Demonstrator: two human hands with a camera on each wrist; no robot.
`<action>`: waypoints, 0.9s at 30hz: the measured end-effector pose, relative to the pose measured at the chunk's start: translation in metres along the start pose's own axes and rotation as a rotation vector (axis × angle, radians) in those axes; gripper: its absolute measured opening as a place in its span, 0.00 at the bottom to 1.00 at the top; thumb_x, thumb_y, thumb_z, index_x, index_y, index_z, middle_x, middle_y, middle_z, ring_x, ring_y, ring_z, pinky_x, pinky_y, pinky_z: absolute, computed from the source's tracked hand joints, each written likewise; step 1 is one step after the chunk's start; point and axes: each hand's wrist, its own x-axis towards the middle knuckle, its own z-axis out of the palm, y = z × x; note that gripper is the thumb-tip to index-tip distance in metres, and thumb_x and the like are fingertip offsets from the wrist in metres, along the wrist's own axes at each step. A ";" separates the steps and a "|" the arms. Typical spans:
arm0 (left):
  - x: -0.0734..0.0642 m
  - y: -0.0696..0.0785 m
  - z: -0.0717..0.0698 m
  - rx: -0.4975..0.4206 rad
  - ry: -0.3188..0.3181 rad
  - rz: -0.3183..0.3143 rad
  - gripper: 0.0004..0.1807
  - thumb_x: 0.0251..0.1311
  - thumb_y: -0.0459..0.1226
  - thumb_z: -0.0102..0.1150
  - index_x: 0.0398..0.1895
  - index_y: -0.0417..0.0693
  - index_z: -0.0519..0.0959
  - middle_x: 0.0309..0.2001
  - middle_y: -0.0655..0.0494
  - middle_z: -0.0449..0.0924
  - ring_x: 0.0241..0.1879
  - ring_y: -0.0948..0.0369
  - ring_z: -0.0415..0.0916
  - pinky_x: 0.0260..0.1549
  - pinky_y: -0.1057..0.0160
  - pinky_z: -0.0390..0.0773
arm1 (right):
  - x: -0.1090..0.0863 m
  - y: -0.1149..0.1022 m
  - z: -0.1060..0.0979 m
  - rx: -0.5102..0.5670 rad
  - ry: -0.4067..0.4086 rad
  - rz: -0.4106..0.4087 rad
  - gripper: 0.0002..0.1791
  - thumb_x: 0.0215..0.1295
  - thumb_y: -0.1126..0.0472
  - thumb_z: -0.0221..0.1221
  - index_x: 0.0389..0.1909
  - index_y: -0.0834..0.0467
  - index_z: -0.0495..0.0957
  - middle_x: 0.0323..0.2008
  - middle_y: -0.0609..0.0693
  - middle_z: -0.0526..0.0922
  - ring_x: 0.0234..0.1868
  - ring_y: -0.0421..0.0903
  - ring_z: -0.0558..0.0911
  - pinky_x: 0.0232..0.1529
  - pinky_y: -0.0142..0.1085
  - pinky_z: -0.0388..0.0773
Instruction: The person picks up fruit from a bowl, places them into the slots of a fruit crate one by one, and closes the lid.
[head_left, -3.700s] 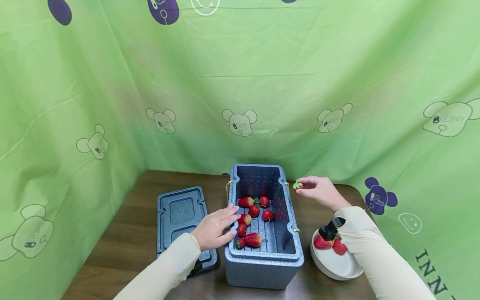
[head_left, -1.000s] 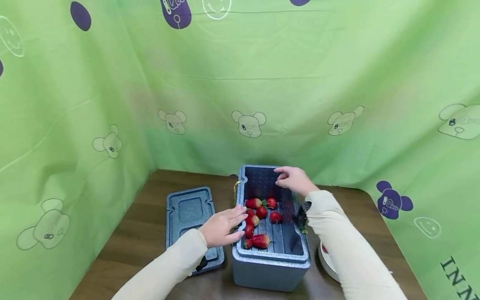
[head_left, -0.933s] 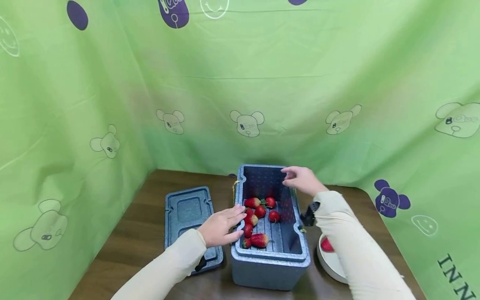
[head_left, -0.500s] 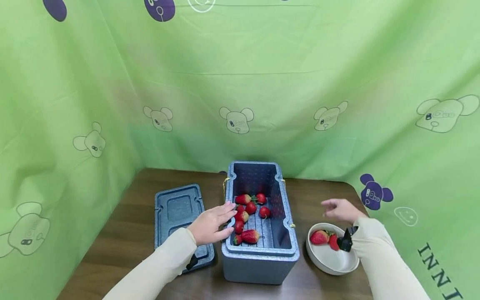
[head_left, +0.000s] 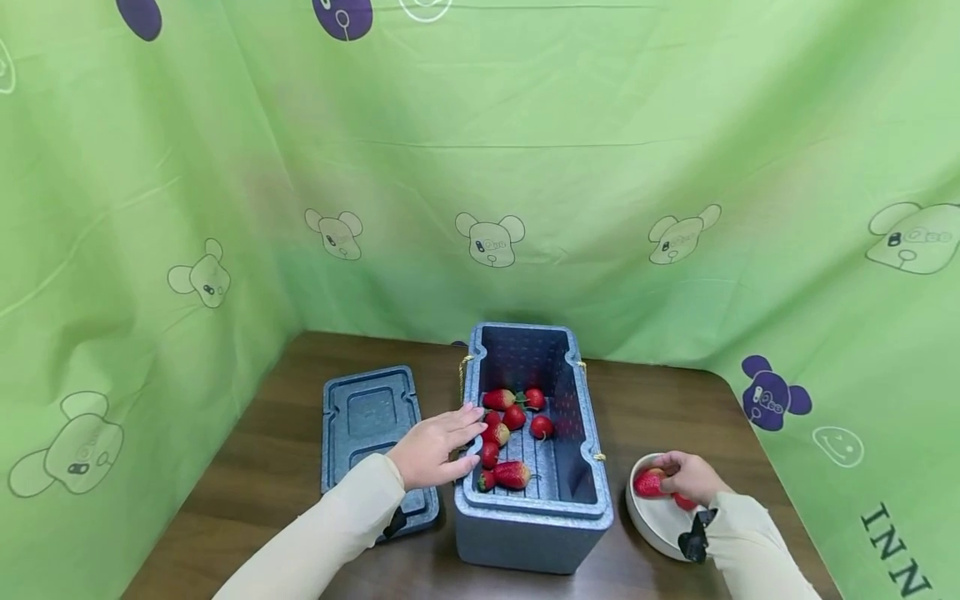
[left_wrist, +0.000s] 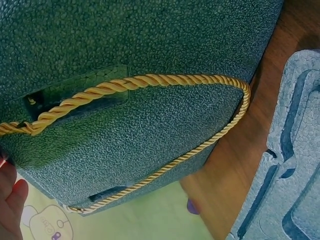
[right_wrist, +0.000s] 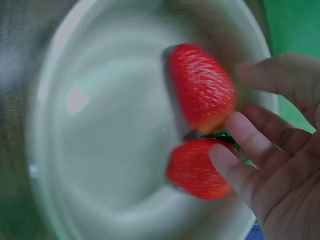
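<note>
My left hand (head_left: 431, 450), fingers straight, rests on the left rim of a blue-grey foam box (head_left: 528, 542) in the head view. Inside the box lie several red fruits, among them a strawberry (head_left: 512, 476) and a round one with a stem (head_left: 542, 427). My right hand (head_left: 692, 479) is over the white bowl (head_left: 660, 537) at the right. In the right wrist view its fingers (right_wrist: 225, 160) are spread at two strawberries, an upper strawberry (right_wrist: 202, 87) and a lower strawberry (right_wrist: 197, 172); neither is pinched. The left wrist view shows the box's outer wall and a yellow rope (left_wrist: 170, 80).
The foam lid (head_left: 371, 417) lies on the brown wooden table (head_left: 247, 467), left of the box. A green printed curtain (head_left: 487, 167) hangs behind and along the sides. The box stands between lid and bowl.
My right hand earlier held a small strawberry beside the box, moved over the box, came back without it, and is now lowered into the bowl. My left hand stays on the rim.
</note>
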 end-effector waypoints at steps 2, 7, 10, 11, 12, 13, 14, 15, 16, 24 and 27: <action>0.001 0.000 0.000 0.000 0.002 0.003 0.27 0.64 0.44 0.52 0.62 0.37 0.73 0.65 0.45 0.68 0.67 0.52 0.62 0.62 0.57 0.64 | -0.001 0.005 0.004 -0.033 0.009 -0.011 0.20 0.43 0.72 0.61 0.41 0.77 0.75 0.34 0.62 0.82 0.34 0.46 0.77 0.33 0.34 0.72; 0.001 0.000 0.001 0.004 0.000 0.000 0.27 0.63 0.44 0.53 0.62 0.38 0.73 0.65 0.44 0.68 0.67 0.52 0.62 0.62 0.57 0.64 | -0.006 0.013 0.014 0.057 -0.008 0.012 0.26 0.39 0.74 0.60 0.45 0.80 0.72 0.34 0.60 0.81 0.21 0.40 0.71 0.20 0.30 0.67; 0.000 0.000 0.002 0.011 0.000 -0.008 0.27 0.64 0.44 0.52 0.62 0.38 0.73 0.65 0.44 0.68 0.67 0.52 0.63 0.62 0.57 0.65 | -0.006 0.016 0.021 0.154 -0.042 0.009 0.30 0.40 0.77 0.58 0.49 0.83 0.66 0.33 0.60 0.80 0.17 0.39 0.69 0.16 0.29 0.67; 0.000 0.000 0.001 0.009 0.003 -0.011 0.27 0.64 0.44 0.52 0.62 0.38 0.73 0.65 0.44 0.68 0.67 0.52 0.63 0.62 0.57 0.65 | -0.005 0.017 0.023 0.179 -0.054 0.005 0.31 0.40 0.77 0.57 0.50 0.84 0.63 0.33 0.60 0.80 0.18 0.40 0.70 0.17 0.29 0.69; 0.001 0.000 0.002 0.009 0.006 -0.011 0.27 0.64 0.44 0.53 0.62 0.38 0.73 0.65 0.44 0.69 0.67 0.52 0.63 0.62 0.57 0.65 | -0.005 0.018 0.025 0.194 -0.050 0.011 0.31 0.40 0.77 0.57 0.51 0.84 0.63 0.33 0.60 0.80 0.21 0.40 0.73 0.19 0.30 0.72; 0.001 0.000 0.002 0.007 0.009 -0.009 0.26 0.64 0.44 0.53 0.62 0.38 0.73 0.64 0.44 0.69 0.67 0.52 0.63 0.62 0.57 0.65 | -0.004 0.018 0.027 0.201 -0.046 0.012 0.31 0.40 0.78 0.57 0.51 0.85 0.62 0.33 0.60 0.80 0.24 0.42 0.74 0.22 0.32 0.75; 0.001 0.000 0.002 0.005 0.011 -0.010 0.26 0.64 0.44 0.53 0.62 0.39 0.74 0.64 0.45 0.69 0.66 0.52 0.63 0.62 0.57 0.65 | -0.003 0.019 0.029 0.211 -0.043 0.015 0.32 0.40 0.78 0.57 0.51 0.85 0.62 0.33 0.60 0.80 0.27 0.43 0.76 0.24 0.34 0.77; 0.001 0.000 0.002 0.004 0.013 -0.010 0.26 0.63 0.44 0.53 0.62 0.39 0.74 0.64 0.45 0.69 0.66 0.52 0.63 0.62 0.57 0.65 | -0.002 0.020 0.030 0.222 -0.042 0.023 0.32 0.41 0.78 0.56 0.51 0.85 0.61 0.33 0.60 0.80 0.29 0.44 0.77 0.26 0.36 0.78; 0.002 0.000 0.001 0.001 0.015 -0.011 0.26 0.63 0.44 0.54 0.61 0.39 0.74 0.64 0.46 0.69 0.66 0.52 0.63 0.62 0.57 0.65 | -0.002 0.021 0.032 0.231 -0.038 0.035 0.32 0.41 0.78 0.56 0.52 0.84 0.61 0.33 0.60 0.80 0.30 0.46 0.77 0.27 0.37 0.79; 0.002 -0.002 0.004 0.013 0.036 0.007 0.25 0.62 0.43 0.55 0.60 0.39 0.75 0.63 0.46 0.70 0.65 0.52 0.65 0.61 0.57 0.66 | -0.007 0.022 0.036 0.130 0.024 0.034 0.29 0.44 0.73 0.62 0.49 0.80 0.68 0.28 0.54 0.79 0.24 0.45 0.77 0.20 0.37 0.76; 0.002 -0.002 0.004 0.009 0.028 -0.006 0.26 0.62 0.44 0.54 0.61 0.40 0.75 0.64 0.47 0.70 0.65 0.53 0.65 0.61 0.57 0.66 | -0.010 0.019 0.036 0.103 0.035 0.025 0.28 0.44 0.69 0.64 0.47 0.78 0.70 0.24 0.50 0.78 0.20 0.44 0.76 0.17 0.34 0.72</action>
